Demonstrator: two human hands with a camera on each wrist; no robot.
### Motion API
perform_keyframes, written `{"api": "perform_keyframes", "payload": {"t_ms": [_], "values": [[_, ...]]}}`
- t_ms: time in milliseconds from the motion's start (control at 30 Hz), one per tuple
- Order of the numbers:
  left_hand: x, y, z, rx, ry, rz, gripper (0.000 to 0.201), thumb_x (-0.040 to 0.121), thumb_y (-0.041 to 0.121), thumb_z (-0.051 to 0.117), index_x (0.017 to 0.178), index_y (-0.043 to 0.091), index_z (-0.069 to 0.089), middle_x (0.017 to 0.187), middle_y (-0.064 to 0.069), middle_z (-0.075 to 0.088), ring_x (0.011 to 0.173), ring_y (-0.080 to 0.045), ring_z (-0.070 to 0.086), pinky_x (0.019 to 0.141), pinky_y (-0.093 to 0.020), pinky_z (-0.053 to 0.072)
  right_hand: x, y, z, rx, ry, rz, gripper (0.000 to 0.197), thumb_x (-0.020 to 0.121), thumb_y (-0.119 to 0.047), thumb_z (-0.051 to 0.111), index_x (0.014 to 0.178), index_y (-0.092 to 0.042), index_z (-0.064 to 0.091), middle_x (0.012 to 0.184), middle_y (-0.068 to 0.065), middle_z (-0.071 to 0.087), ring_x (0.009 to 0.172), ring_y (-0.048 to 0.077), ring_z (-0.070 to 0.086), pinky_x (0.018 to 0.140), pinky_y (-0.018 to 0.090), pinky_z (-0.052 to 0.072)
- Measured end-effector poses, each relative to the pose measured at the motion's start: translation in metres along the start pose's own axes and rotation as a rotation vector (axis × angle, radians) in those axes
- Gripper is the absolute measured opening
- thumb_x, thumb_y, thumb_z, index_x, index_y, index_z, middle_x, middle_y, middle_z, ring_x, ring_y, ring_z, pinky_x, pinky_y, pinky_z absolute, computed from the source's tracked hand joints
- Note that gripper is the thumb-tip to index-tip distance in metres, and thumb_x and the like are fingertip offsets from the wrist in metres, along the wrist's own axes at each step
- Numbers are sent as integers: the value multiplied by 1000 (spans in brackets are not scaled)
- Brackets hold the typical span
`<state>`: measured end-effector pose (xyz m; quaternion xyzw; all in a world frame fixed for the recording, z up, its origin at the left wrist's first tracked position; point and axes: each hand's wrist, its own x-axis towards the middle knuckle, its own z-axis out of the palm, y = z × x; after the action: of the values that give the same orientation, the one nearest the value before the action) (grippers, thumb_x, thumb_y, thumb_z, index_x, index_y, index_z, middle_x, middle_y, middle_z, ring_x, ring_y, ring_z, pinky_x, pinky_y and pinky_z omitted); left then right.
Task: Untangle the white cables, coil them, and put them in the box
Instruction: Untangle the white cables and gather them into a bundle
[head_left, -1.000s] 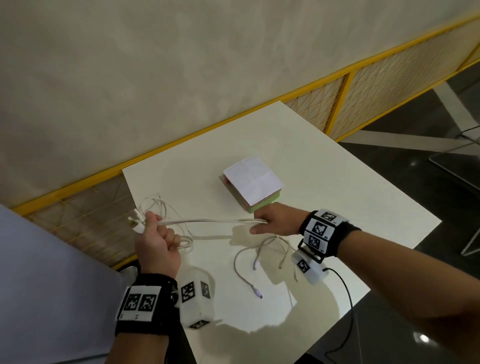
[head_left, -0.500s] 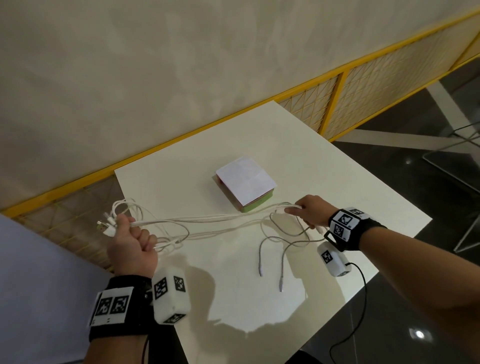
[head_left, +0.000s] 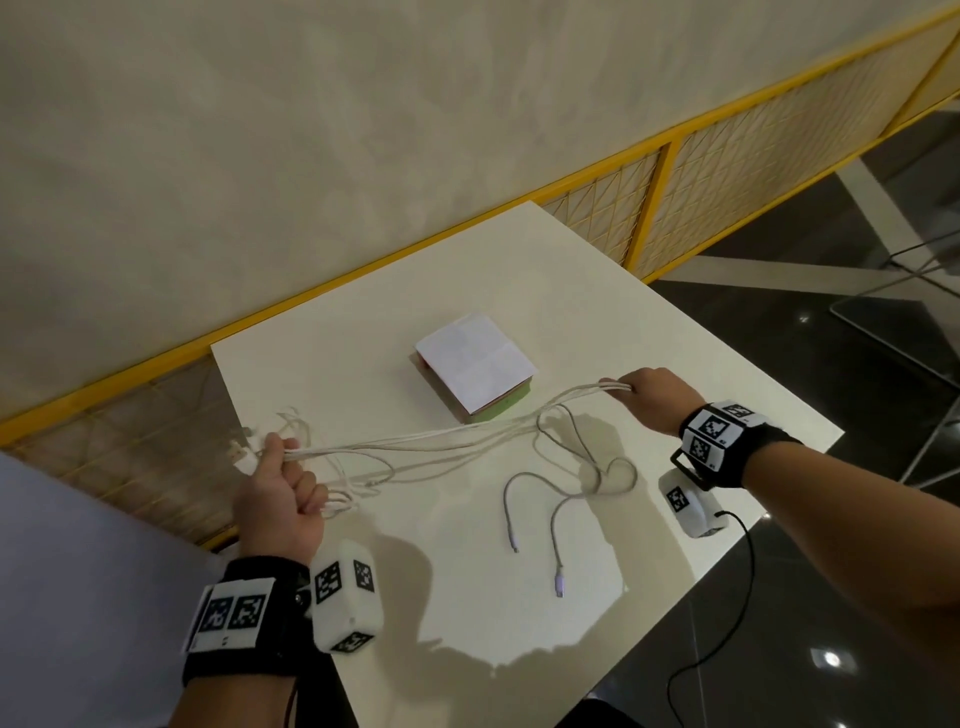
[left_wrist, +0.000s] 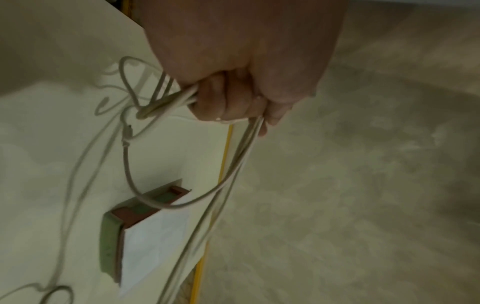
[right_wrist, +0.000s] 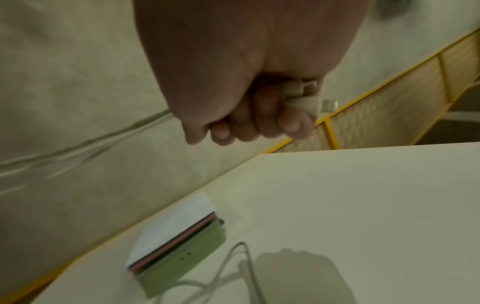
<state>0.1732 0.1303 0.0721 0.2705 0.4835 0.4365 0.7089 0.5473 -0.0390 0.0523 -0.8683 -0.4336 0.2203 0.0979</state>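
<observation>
We see left hand (head_left: 278, 499) fisted around bunch of white cables (head_left: 441, 441), plug ends sticking out past thumb. Right hand (head_left: 652, 397) curled tight on same strands, raised above table (head_left: 649, 332). Cables span between hands, passing just in front of box (head_left: 475, 366); two loose ends lie on table. Box sits mid-table, white sheet on top.

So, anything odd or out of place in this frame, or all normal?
Nothing damaged or spilled. The white cables are stretched between the left hand and right hand, with loose ends trailing on the table. The box sits askew to the table edges, its lid shut.
</observation>
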Motion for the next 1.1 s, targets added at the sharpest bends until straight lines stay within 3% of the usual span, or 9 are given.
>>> {"api": "perform_keyframes", "payload": {"t_ms": [167,367,500,667,733,800,867,967,1100], "values": [[-6,-32,-6,176,0,-196,31,99,22,45,67,20,48,33,11,20,31,-7,8,35,-14,10,-4,46,3,-62,-11,72,48,96,-44,37,91,-5,66,89,18,68,79,33,57,68,33,39],[-19,-73,-10,233,35,-340,25,97,22,50,75,13,58,34,11,23,25,-4,17,32,-10,14,-2,83,46,-132,-165,153,36,95,-38,44,69,-14,47,98,19,66,91,34,59,73,36,41],[-26,-84,-6,359,61,-331,23,94,27,56,89,6,63,36,10,23,27,-5,18,34,-11,15,11,95,53,-74,-96,233,28,90,-33,55,90,-5,59,105,23,65,99,37,59,81,38,45],[-33,-81,-27,371,191,-244,21,92,23,59,85,3,62,33,11,26,25,-2,20,31,-11,17,7,101,61,-167,-157,291,90,66,-32,81,140,-21,32,139,14,41,128,33,41,105,46,36],[-35,-76,-38,348,238,-215,25,94,24,56,79,4,59,31,11,28,24,-2,19,30,-11,16,-5,90,66,-309,-115,154,100,65,-37,79,145,-29,20,149,9,28,138,31,27,110,49,25],[-37,-71,-49,328,268,-192,31,95,26,54,72,5,54,30,11,27,23,-3,19,31,-10,15,-21,71,78,-350,36,-116,88,65,-29,77,139,-30,29,142,13,38,131,37,37,104,53,32],[-38,-64,-58,328,264,-166,38,95,29,53,62,10,44,29,10,25,22,-4,18,31,-9,15,-40,47,98,-297,100,-432,71,56,-8,77,117,-27,46,112,14,60,99,38,61,80,48,53],[-42,-54,-62,297,192,-104,47,95,28,52,54,16,32,31,9,24,23,-5,16,33,-9,14,-65,20,137,-383,-33,-763,56,52,3,70,100,-24,61,92,6,69,70,25,67,53,32,57],[-47,-39,-63,164,112,-65,56,97,27,48,42,20,40,32,9,22,26,-5,12,42,-18,6,-74,-2,154,-596,-282,-818,47,91,-8,39,135,-24,46,144,8,43,121,28,50,92,39,46]]}}
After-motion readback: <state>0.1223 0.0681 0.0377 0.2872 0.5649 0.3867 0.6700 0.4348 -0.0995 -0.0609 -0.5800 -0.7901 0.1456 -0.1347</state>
